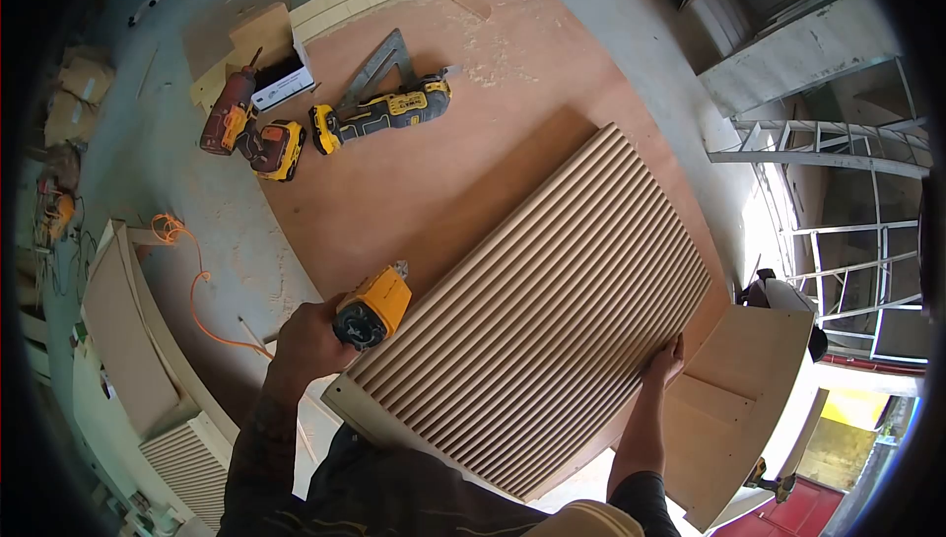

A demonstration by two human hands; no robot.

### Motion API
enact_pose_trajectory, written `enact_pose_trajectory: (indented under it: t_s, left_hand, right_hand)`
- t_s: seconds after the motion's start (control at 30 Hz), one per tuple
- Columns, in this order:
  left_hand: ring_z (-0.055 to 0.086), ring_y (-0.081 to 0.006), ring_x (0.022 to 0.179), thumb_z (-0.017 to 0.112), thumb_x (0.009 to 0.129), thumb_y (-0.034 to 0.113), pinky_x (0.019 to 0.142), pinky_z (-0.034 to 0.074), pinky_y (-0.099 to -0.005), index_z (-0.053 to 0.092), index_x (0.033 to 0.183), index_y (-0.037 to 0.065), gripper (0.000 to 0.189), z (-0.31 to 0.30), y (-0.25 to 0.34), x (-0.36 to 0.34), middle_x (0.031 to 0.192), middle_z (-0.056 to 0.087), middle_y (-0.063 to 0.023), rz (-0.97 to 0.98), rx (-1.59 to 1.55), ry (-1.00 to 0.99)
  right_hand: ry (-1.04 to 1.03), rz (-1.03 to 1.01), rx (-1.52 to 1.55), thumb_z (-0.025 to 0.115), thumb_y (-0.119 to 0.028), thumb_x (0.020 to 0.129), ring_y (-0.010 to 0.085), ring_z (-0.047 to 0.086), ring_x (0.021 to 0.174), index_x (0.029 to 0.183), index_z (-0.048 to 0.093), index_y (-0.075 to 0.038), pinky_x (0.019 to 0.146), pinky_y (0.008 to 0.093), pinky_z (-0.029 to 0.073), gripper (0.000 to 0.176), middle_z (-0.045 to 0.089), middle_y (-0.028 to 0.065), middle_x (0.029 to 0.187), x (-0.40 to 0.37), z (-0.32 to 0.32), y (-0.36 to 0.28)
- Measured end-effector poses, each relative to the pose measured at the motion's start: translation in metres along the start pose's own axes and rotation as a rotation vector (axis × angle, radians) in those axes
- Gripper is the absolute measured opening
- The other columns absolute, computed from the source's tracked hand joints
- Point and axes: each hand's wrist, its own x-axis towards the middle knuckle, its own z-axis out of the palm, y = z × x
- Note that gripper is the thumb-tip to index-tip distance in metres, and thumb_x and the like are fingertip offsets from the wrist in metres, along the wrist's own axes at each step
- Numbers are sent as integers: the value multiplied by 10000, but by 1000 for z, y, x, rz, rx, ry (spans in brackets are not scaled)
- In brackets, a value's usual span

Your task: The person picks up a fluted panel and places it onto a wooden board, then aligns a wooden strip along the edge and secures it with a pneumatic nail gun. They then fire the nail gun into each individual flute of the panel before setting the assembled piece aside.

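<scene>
My left hand (pixel 310 342) is closed around the grip of a yellow nail gun (pixel 384 302) with a black end cap. The nail gun is close to the left edge of a ribbed wooden panel (pixel 552 310), overlapping it in this view. This panel lies tilted in front of me, its rounded slats running in parallel rows. At its lower right edge, my right hand (pixel 665 360) grips the panel, some fingers hidden. From near my left wrist, an orange air hose (pixel 205 291) trails off to the left.
On the plywood sheet (pixel 394 202) lie a yellow-black oscillating tool (pixel 389 113), a red drill driver (pixel 232 113), a metal square (pixel 374 69) and an open box (pixel 286 79). A wooden cabinet piece (pixel 734 394) stands right; another panel (pixel 182 468) is at left. A person (pixel 778 296) is behind the right piece.
</scene>
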Motion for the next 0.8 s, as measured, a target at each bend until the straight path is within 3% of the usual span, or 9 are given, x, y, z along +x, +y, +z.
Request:
enact_pose_trajectory:
  t_s: [0.2, 0.3, 0.37, 0.43, 0.53, 0.63, 0.67, 0.8]
  left_hand:
    - [750, -448, 824, 818, 764, 183, 716, 615, -515, 734, 1185, 82, 442, -4, -11, -6, 830, 757, -202, -68, -71, 12]
    - [753, -449, 840, 821, 770, 168, 727, 619, -516, 734, 1184, 74, 434, 0, -11, -5, 845, 763, -204, -82, -37, 65]
    - [755, -448, 861, 822, 784, 161, 739, 621, -519, 735, 1182, 73, 417, 2, -5, 3, 856, 767, -203, -89, -75, 25]
    - [779, -422, 919, 912, 801, 278, 769, 626, -483, 769, 1112, 56, 408, -2, 4, 12, 891, 787, -188, -132, -6, -31]
    - [753, -451, 869, 854, 792, 175, 743, 623, -511, 729, 1196, 66, 437, -11, 36, 22, 869, 770, -203, -12, 86, -44]
    - [751, -454, 877, 865, 786, 178, 743, 624, -509, 718, 1217, 61, 470, -8, 43, 35, 896, 773, -206, 93, 25, -21]
    - [771, -436, 882, 927, 779, 246, 717, 621, -482, 751, 1077, 32, 407, -4, 42, 39, 872, 778, -213, 59, -16, 0]
    - [770, -436, 880, 927, 778, 249, 714, 621, -482, 741, 1093, 20, 431, -1, 39, 44, 875, 777, -215, 84, -40, 14]
  right_hand:
    - [-23, 69, 25, 530, -241, 1157, 222, 680, 1184, 1498, 644, -70, 1025, 370, 564, 399, 717, 112, 1384, -2, -3, -6]
    - [24, 23, -151, 527, -239, 1156, 221, 677, 1189, 1507, 644, -84, 1029, 370, 559, 401, 719, 111, 1390, 0, -6, -8]
    - [35, -54, -186, 541, -242, 1150, 216, 704, 1130, 1485, 651, -25, 1003, 357, 560, 414, 749, 141, 1338, 0, -4, -1]
    - [57, -2, -113, 556, -202, 1139, 218, 706, 1136, 1484, 652, -21, 1003, 357, 557, 401, 752, 154, 1343, -6, 2, -5]
    - [52, -16, -149, 569, -155, 1127, 219, 713, 1115, 1451, 678, -14, 980, 362, 565, 371, 767, 156, 1307, -5, 4, -5]
    - [68, -4, -142, 567, -157, 1127, 221, 718, 1107, 1439, 688, -14, 970, 367, 571, 363, 774, 153, 1286, -12, 7, -16]
    - [68, -23, -120, 566, -167, 1129, 218, 717, 1110, 1442, 683, -9, 976, 366, 572, 369, 773, 151, 1288, -7, 6, -6]
    - [29, -10, -51, 570, -220, 1143, 185, 691, 1138, 1484, 657, -48, 1005, 338, 554, 392, 746, 102, 1339, -2, 4, 1]
